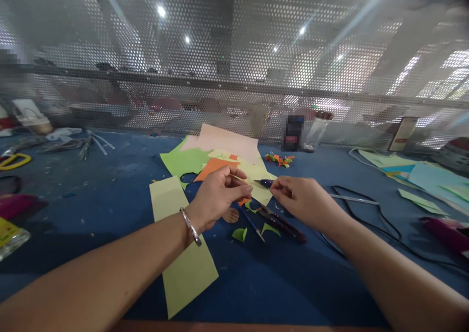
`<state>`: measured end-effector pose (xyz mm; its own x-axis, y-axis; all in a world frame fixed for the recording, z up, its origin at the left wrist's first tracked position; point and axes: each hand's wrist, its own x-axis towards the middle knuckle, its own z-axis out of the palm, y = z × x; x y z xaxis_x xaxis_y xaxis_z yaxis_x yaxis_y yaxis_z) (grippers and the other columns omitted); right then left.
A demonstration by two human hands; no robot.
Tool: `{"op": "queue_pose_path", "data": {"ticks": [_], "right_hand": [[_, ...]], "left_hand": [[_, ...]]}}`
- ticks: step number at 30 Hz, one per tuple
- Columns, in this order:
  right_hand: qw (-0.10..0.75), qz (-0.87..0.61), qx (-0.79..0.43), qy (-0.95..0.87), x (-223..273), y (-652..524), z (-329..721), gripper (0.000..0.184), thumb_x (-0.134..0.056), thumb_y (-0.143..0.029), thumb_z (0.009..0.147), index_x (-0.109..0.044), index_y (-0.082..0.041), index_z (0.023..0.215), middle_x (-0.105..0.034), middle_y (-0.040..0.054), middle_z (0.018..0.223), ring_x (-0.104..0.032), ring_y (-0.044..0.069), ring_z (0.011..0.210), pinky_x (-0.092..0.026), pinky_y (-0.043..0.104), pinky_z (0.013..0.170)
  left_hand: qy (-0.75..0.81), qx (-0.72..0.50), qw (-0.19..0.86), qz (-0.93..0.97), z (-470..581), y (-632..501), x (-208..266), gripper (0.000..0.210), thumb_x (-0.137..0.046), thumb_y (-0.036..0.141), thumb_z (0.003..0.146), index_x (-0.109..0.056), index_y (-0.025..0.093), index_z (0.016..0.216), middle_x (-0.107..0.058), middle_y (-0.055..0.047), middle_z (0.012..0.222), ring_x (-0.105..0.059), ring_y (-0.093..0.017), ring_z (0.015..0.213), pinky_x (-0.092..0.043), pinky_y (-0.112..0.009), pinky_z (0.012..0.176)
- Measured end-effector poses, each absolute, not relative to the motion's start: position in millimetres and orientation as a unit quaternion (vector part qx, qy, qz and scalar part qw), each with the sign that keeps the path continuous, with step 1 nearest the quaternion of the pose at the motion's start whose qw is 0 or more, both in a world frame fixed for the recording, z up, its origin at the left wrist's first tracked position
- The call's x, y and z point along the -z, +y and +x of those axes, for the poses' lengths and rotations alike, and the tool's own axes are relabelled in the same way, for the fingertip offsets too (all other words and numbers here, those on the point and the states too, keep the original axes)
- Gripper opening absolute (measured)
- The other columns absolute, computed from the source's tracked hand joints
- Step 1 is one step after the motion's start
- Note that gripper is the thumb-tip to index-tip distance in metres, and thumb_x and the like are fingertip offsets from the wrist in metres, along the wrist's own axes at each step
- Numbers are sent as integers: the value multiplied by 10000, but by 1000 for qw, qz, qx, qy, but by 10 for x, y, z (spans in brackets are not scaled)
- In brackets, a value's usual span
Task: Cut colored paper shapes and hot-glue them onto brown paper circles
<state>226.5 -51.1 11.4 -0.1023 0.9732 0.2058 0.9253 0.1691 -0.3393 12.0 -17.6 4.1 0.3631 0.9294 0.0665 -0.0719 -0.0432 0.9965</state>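
My left hand (223, 195) wears a silver bangle (190, 227). Its thumb and fingers are pinched over the paper pile; whatever is between them is too small to make out. To its right, my right hand (302, 200) is also closed in a pinch. A dark blue pointed tool (266, 183) shows at the right fingertips; I cannot tell whether it is held or lies behind them. Below the hands lie scissors (282, 222), a thin blue stick (252, 222), a round brown disc (230, 215) and a curled green paper scrap (240, 234).
A pale green strip (190, 278) lies under my left forearm. Orange paper (216, 168), green paper (183, 161) and pink paper (227, 143) are piled ahead. Small orange and green pieces (280, 160) sit behind. A black cord (381, 214) curls at right. A perforated metal screen (220, 53) stands behind.
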Motion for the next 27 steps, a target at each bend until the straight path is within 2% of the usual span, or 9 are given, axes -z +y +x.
{"op": "queue_pose_path", "data": {"ticks": [5,8,15,19,23,27], "right_hand": [[14,-680,-10,-733,-136,-540,2209,314,-438,-279,950,-710,-214,808,-744,80,841,-664,230,742,-277,302,558],[-35,-670,-12,-741,-117,-528,2201,350,-409,-264,953,-717,-199,800,-754,112,891,-691,258,792,-277,308,560],[-32,-660,-22,-750,-113,-531,2181,284,-466,-301,927,-715,-215,823,-740,79,807,-680,237,737,-249,299,537],[-19,-634,-17,-773,-107,-574,2167,245,-525,-384,915,-710,-233,860,-731,57,788,-653,217,706,-227,298,542],[-23,-616,-36,-787,-108,-597,2164,160,-565,-338,885,-684,-238,846,-719,35,777,-625,190,680,-257,289,561],[-13,-613,-41,-789,-118,-599,2149,149,-564,-300,881,-676,-228,814,-712,28,773,-601,175,664,-267,285,565]], "left_hand": [[360,-456,562,588,130,-167,-27,216,-786,155,775,-621,150,915,-691,-17,835,-697,-131,751,-550,-283,751],[361,-462,545,600,131,-159,-22,188,-772,136,782,-636,148,912,-688,-13,854,-692,-123,767,-550,-273,758],[370,-466,535,600,112,-114,-10,187,-784,156,780,-646,145,905,-687,-17,841,-675,-116,770,-543,-261,765],[375,-468,544,586,100,-84,-2,172,-769,137,786,-640,141,898,-691,-21,831,-684,-120,753,-549,-263,748],[373,-471,552,578,101,-63,-2,168,-765,130,781,-636,142,888,-692,-21,810,-691,-125,734,-549,-264,722],[371,-482,554,569,100,-42,9,204,-794,145,750,-645,140,890,-686,-16,802,-684,-121,741,-548,-264,738]]}}
